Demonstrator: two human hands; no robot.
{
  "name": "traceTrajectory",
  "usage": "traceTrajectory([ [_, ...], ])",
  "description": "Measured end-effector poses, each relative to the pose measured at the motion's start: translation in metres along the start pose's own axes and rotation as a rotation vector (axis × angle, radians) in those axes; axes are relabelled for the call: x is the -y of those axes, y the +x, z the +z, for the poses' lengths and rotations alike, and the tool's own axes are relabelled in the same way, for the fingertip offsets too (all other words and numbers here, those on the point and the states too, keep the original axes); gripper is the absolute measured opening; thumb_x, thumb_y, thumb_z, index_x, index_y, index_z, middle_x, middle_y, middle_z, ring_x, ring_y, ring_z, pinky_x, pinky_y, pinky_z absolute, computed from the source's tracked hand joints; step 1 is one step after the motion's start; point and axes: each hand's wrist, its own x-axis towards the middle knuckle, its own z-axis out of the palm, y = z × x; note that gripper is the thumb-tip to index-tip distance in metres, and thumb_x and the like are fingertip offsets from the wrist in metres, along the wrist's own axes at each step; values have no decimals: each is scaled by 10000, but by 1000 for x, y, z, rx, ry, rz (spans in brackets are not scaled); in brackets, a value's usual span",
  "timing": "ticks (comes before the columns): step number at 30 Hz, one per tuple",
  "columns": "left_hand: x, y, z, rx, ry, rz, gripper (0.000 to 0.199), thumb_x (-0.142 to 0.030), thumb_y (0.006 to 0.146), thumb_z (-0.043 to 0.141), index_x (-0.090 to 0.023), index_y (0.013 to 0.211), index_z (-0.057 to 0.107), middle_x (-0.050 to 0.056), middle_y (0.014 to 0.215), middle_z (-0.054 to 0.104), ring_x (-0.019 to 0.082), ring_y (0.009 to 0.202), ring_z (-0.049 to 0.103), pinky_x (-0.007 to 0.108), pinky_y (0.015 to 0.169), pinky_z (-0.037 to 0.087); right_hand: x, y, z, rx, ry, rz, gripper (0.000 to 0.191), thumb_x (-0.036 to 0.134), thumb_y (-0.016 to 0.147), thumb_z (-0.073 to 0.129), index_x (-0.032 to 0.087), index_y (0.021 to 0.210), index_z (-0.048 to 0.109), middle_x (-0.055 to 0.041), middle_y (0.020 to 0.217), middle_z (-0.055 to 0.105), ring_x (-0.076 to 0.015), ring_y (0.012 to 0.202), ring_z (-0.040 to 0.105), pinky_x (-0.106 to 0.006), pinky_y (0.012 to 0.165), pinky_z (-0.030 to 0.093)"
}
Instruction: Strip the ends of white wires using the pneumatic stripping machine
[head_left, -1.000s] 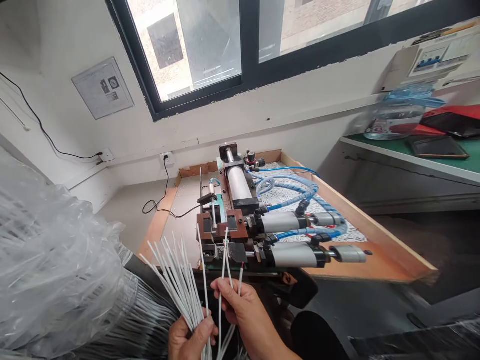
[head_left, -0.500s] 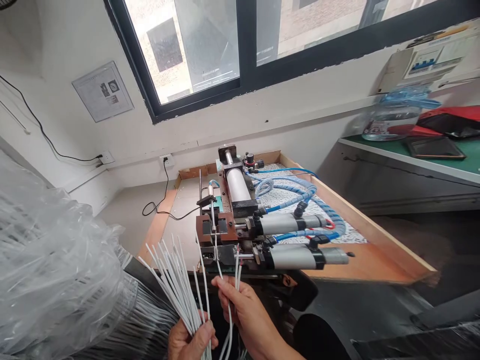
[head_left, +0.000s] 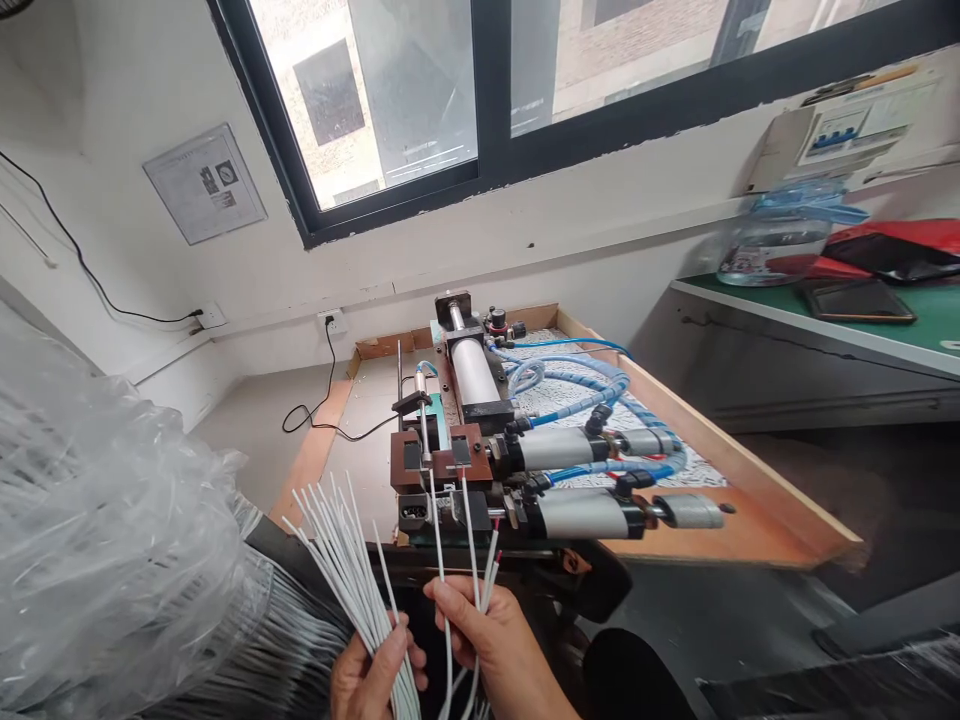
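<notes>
My left hand [head_left: 375, 672] is closed around a fanned bundle of white cables [head_left: 346, 570], with one cable standing slightly apart from the rest. My right hand [head_left: 487, 630] grips several white cables, thumb and finger pinching one cable [head_left: 438, 535] that rises to the jaws of a pneumatic machine [head_left: 442, 465]. A second cable [head_left: 470, 515] slants up beside it, its tip by the right brown jaw block [head_left: 463, 450]. Farther right in the same hand, cable ends [head_left: 495, 548] show red at their tips. The jaw blocks stand apart.
Silver air cylinders [head_left: 574, 515] with blue hoses [head_left: 615, 380] lie right of the jaws, inside a wooden-edged tray [head_left: 780, 510]. Clear plastic [head_left: 112, 520] over many grey cables bulks at left. A green-topped table [head_left: 930, 320] holds a water jug [head_left: 776, 235] and a phone [head_left: 859, 300].
The brown jaw blocks have moved apart, and the cylinders' right ends have slid outward. Fewer cables stand separate at my left hand. The red-tipped cables have shifted right with my right hand.
</notes>
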Motion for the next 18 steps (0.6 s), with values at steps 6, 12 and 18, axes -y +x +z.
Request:
traceTrajectory([
  [6,-1,-2,3,-27,-45,25,307,-316,382,781,-141,600,657,9,402,585,131,369,524,228,367,412,2,8,0,42,-8,2,308,419,641,633,112,662,622,41,504,421,-49,431,292,-190,423,181],
  [12,-5,6,-5,11,-61,88,232,-291,444,764,-150,579,638,-7,455,592,113,434,528,219,457,422,3,7,-13,80,-166,-90,334,469,661,579,136,644,597,66,475,338,-57,416,222,-209,412,145],
  [18,-11,-2,1,24,-27,156,158,-256,530,726,-166,628,641,-24,545,604,104,529,532,218,574,420,-49,-1,-65,94,-597,-188,363,456,689,531,160,478,531,34,472,394,-110,491,352,-234,479,265],
])
